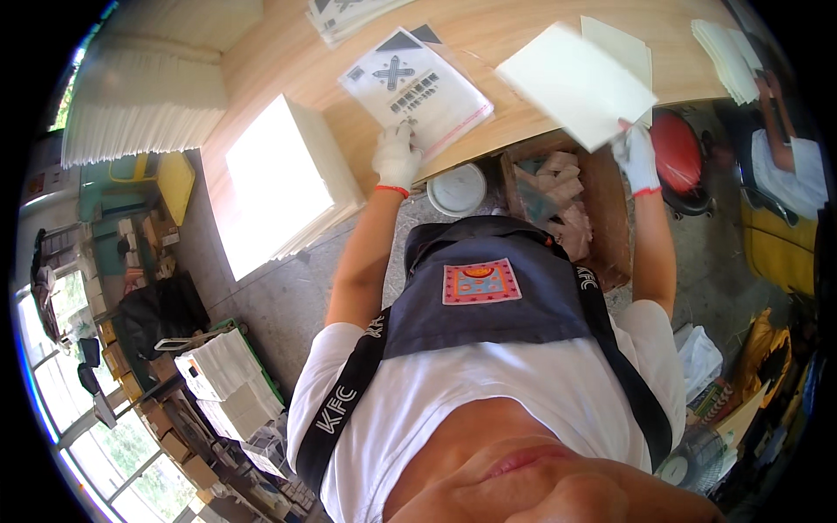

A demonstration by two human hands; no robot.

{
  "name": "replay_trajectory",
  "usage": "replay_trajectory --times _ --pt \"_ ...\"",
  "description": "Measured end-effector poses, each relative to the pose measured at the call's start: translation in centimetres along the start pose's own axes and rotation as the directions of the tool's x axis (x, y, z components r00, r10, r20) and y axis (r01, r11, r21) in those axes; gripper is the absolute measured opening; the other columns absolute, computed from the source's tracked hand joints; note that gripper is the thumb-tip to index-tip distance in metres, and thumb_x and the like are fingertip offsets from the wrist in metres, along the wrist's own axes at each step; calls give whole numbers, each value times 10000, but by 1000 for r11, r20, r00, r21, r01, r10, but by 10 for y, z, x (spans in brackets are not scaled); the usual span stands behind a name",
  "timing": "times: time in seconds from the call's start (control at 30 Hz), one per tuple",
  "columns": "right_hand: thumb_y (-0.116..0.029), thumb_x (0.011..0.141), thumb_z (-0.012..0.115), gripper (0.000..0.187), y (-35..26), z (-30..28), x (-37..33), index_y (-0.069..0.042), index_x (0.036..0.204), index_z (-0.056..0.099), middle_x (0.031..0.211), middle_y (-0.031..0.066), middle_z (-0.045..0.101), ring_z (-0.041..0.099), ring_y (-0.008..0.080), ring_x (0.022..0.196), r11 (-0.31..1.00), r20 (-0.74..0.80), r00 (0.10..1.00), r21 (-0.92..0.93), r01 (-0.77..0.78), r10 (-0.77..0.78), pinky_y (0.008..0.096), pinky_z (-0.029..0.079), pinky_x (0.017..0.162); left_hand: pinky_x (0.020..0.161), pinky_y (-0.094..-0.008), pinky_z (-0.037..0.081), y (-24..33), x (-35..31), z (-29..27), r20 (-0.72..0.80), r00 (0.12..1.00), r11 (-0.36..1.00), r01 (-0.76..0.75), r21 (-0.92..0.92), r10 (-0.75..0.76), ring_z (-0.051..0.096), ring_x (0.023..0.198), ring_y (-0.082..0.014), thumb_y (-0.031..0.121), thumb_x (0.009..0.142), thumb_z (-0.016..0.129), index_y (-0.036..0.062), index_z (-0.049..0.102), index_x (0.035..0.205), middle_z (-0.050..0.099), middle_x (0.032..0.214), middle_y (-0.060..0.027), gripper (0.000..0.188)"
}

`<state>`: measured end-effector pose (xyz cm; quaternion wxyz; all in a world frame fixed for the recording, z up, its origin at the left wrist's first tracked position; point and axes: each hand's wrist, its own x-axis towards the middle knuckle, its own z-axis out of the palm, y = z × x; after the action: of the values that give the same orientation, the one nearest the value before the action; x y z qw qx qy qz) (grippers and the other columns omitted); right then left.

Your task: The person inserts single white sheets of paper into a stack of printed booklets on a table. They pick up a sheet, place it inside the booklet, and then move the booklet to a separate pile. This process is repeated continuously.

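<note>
My left hand (396,155), in a white glove with a red cuff, rests on the near edge of a clear printed plastic bag (417,85) lying flat on the wooden table (288,65). My right hand (636,155), gloved the same way, grips the corner of a white square sheet (575,83) and holds it lifted above the table's edge, blurred by motion. Another pale sheet (621,45) lies on the table just behind the lifted one.
A thick stack of white sheets (283,179) sits at the table's left. More sheet stacks (728,52) lie at the far right, near another person (785,157). Below the table are a white bucket (457,188), a wooden crate (567,205) and a red round object (678,152).
</note>
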<state>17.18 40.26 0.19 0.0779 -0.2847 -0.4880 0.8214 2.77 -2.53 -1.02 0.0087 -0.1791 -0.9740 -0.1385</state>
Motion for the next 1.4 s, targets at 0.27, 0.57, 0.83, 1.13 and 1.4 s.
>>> replay_trajectory --times 0.27,0.57,0.83,1.13,1.4 --pt "-123 778 534 230 78 43 -69 5 969 530 709 55 581 470 70 405 915 262 907 146 -375 330 182 345 322 688 -364 459 -4 -11 0 -57 995 943 64 -326 -87 566 802 -256 54 706 522 142 577 895 570 907 -75 216" --pt "-99 871 494 129 114 115 -113 -83 998 485 789 26 555 504 89 529 839 247 901 340 -424 356 183 350 406 629 -319 443 -14 -9 9 -149 987 847 -130 -515 60 534 716 -228 -59 664 500 76 561 938 521 800 -82 311" --pt "-142 902 475 125 123 151 -126 -80 1006 443 723 76 545 500 127 458 883 241 918 280 -377 315 237 359 384 796 -310 473 54 -31 47 -91 763 13 -108 -994 -640 544 996 -226 40 800 564 26 437 1175 482 1184 -153 396" --pt "-106 892 483 223 107 158 -131 -23 1093 433 812 96 578 599 189 588 901 194 897 106 -421 396 309 534 524 772 -403 520 56 -67 80 521 853 -787 339 -516 26 588 937 -272 396 913 353 23 452 1172 574 1057 -132 465" --pt "-96 936 347 333 184 205 -55 39 1237 297 1177 208 416 513 334 1041 744 225 913 530 -407 340 423 459 927 701 -363 533 42 -101 88 687 715 -389 601 -698 -130 605 796 -236 93 870 403 38 503 1058 576 957 -104 220"
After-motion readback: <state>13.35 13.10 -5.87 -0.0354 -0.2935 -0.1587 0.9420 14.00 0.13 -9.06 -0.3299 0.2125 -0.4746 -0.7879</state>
